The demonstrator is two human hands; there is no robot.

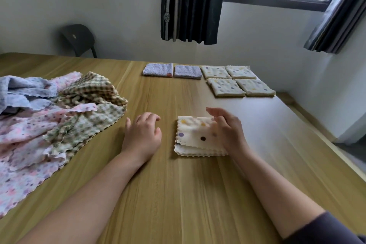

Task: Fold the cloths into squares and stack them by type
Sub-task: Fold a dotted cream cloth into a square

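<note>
Forearms (83, 200) are crossing the tabletop (178, 194); right hand (229, 130), fingers (214, 112) loosely spread, is touching the folded dotted cloth (194, 132), left hand (141, 134) idling curled, empty. Likely next: gripping it, joining the dotted squares (225, 86).

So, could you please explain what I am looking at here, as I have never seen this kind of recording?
There is no machine here. This is one picture from a camera worn on a person's head, looking forward and down at their bare hands. The left hand is low over the wooden table, fingers loosely curled, holding nothing. The right hand lies with fairly straight fingers against the right side of a folded cream dotted cloth. To the left is a heap of unfolded cloths: pink flowered, green checked and blue. At the far edge lie two folded lilac squares and four folded cream dotted squares, side by side rather than stacked.
</note>
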